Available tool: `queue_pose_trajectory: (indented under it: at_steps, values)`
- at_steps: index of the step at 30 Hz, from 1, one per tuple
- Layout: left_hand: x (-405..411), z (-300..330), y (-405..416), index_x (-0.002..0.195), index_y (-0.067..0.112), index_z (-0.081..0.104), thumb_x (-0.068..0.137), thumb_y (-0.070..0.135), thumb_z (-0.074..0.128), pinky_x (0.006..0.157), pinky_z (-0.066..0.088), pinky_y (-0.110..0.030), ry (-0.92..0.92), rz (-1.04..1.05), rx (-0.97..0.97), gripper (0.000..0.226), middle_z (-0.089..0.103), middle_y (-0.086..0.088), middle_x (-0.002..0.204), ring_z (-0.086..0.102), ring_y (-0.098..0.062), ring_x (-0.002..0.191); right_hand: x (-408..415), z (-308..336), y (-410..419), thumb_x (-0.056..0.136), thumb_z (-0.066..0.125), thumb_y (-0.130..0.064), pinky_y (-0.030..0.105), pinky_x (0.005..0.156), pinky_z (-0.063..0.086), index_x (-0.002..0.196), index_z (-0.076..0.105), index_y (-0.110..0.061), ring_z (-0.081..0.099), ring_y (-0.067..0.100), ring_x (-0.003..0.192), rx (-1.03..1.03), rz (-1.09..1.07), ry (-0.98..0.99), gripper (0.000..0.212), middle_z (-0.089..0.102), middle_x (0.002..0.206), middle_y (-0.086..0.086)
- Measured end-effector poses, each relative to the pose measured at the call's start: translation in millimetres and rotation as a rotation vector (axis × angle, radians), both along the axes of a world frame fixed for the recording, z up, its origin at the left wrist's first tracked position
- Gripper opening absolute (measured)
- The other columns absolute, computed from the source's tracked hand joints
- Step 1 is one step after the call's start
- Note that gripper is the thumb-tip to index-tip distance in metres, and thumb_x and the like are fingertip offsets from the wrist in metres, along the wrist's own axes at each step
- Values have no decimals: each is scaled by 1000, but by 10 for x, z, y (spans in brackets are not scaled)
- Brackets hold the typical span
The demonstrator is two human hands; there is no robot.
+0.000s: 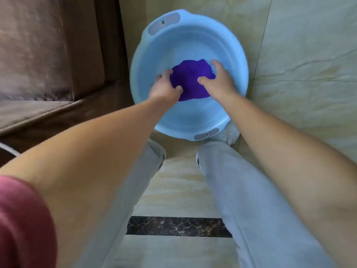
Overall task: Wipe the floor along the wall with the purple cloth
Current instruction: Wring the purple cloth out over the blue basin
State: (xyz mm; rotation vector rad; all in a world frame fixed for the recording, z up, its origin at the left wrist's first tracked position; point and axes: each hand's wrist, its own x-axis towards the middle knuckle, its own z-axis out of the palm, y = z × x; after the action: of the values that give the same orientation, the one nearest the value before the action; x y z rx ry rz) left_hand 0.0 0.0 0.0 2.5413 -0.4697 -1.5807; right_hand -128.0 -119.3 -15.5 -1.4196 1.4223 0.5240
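Seen from the head camera, a purple cloth [190,79] is bunched at the bottom of a light blue basin [237,60] set on a beige tiled floor [301,55]. The cloth is gripped on its left edge by the left hand [164,88] and pressed from the right by the right hand [218,79], fingers curled onto it.
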Motion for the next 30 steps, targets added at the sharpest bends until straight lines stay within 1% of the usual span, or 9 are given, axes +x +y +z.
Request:
queue_pose_trajectory:
  at_steps: [2,5,8,12,17,22,25,27,30]
  values:
    - [26,-235,-32,146,30,33,84,32,58,96,49,-38,-14,48,-23,66,43,-7,142,55,-30,120,37,-226,43,83,65,-42,35,94,51,150,35,-35,58,24,122,-79,56,59,74,52,142,2]
    - [49,-577,0,146,31,35,79,35,67,102,49,-41,40,167,-46,74,40,-7,143,56,-29,120,-2,-527,170,82,68,-43,28,81,46,147,40,-34,59,22,111,-103,6,88,72,52,135,2]
    - [50,-772,-11,149,26,34,81,30,72,105,46,-33,134,229,-106,78,48,-3,144,56,-18,119,70,-627,215,80,72,-39,34,85,54,142,46,-29,64,22,108,-12,-52,24,68,62,129,1]
    - [34,-671,15,135,17,56,88,18,68,97,50,-31,222,295,-83,49,65,-4,120,63,-21,113,114,-465,217,74,72,-24,45,89,59,118,62,-24,68,25,100,157,-73,3,45,71,112,0]
    - [129,115,68,131,17,60,92,23,65,71,50,-25,270,437,-91,40,65,-7,105,62,-17,90,137,357,94,64,66,-21,40,74,58,98,67,-16,69,26,86,172,-143,-26,34,74,100,6]
    - [221,1380,157,113,23,66,90,32,68,69,53,-26,337,548,-156,25,68,-5,100,63,-16,84,295,1697,69,56,62,-17,31,64,44,74,62,-19,57,22,68,152,-220,-74,18,63,73,-2]
    - [276,2206,240,111,26,68,91,33,67,60,53,-21,399,519,-206,21,66,-1,91,59,-10,73,362,2514,117,51,59,-18,34,65,43,83,65,-8,54,21,69,100,-230,-124,34,61,73,1]
    - [343,2732,337,114,25,70,91,33,66,66,51,-24,445,517,-250,25,64,-2,93,58,-12,75,410,3060,199,54,59,-16,35,68,43,82,65,-12,54,21,72,103,-224,-176,29,62,76,1]
    - [488,3393,514,113,25,70,90,32,68,63,46,-22,422,600,-298,25,64,5,90,57,-7,75,573,3753,316,57,60,-15,34,71,45,81,68,-18,57,23,74,127,-136,-222,26,65,77,-1]
